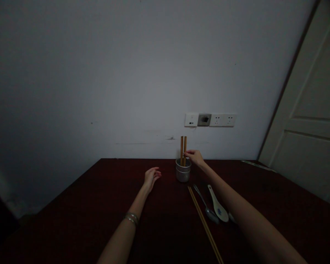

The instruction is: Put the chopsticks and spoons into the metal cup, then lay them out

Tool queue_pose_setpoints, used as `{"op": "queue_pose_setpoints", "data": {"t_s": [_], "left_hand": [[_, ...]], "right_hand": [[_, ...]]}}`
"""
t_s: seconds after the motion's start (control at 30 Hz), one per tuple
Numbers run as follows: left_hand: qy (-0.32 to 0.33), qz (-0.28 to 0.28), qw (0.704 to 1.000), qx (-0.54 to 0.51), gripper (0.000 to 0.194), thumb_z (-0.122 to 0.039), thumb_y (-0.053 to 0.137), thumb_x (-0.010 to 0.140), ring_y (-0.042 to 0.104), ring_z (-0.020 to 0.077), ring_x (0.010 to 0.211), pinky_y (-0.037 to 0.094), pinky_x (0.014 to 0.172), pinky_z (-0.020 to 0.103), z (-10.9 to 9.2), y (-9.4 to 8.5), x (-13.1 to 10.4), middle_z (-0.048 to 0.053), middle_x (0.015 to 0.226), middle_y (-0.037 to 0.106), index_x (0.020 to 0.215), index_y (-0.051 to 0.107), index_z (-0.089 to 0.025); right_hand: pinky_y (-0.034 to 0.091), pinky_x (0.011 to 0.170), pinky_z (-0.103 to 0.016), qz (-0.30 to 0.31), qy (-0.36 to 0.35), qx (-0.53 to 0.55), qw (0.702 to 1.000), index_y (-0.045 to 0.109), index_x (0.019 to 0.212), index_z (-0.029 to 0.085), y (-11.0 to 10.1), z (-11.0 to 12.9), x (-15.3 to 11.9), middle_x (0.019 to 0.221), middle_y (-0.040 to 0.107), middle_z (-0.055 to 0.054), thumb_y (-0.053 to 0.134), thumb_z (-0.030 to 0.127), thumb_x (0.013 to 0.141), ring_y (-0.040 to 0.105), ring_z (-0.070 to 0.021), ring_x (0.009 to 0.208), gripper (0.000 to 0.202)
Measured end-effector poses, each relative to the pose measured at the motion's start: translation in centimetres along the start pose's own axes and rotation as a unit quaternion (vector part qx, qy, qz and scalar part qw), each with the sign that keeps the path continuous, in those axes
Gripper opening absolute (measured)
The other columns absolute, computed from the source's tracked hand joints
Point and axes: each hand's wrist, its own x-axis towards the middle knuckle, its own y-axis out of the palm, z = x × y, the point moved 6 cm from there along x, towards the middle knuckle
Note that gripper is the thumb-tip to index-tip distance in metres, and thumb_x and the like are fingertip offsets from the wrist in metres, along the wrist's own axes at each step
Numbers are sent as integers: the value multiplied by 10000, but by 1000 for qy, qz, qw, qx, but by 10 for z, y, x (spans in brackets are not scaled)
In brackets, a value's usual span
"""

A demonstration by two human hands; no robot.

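Note:
Several wooden chopsticks (182, 148) stand upright in a round metal cup (183, 173) near the back of the table. My right hand (195, 157) reaches over the cup's right side, its fingers pinched on a chopstick in it. To the left of the cup, my left hand (152, 177) rests low over the table, fingers loosely apart with nothing in them. In front of the cup lie a pair of chopsticks (205, 223), a metal spoon (209, 212) and a white ceramic spoon (219, 209) with a blue mark. Part of another pale item is hidden by my right forearm.
The dark red table (104, 205) meets a grey wall (143, 80) at its back edge. Sockets (221, 120) are set in the wall above the cup. A pale door (310, 110) stands at the right. A thin flat strip (258, 166) lies at the table's back right.

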Motion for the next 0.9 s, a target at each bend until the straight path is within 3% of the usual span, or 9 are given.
{"op": "queue_pose_setpoints", "data": {"t_s": [0.37, 0.9], "left_hand": [[2, 9, 1000, -6, 233, -76, 468, 631, 589, 123, 542, 485, 653, 293, 0, 1, 0, 37, 576, 611, 835, 578, -97], [7, 17, 1000, -10, 226, -85, 476, 634, 589, 126, 562, 493, 665, 307, 1, 0, 2, 38, 580, 608, 832, 583, -102]], "right_hand": [[471, 576, -233, -6, 8, 2, 1000, 657, 701, 122, 1, -3, 1, 661, 677, -53, 651, 259, 620, 614, -147, 605, 159], [493, 603, -250, 8, 15, -4, 1000, 675, 750, 114, 3, -1, -6, 684, 691, -62, 669, 238, 614, 630, -164, 631, 184]]}}
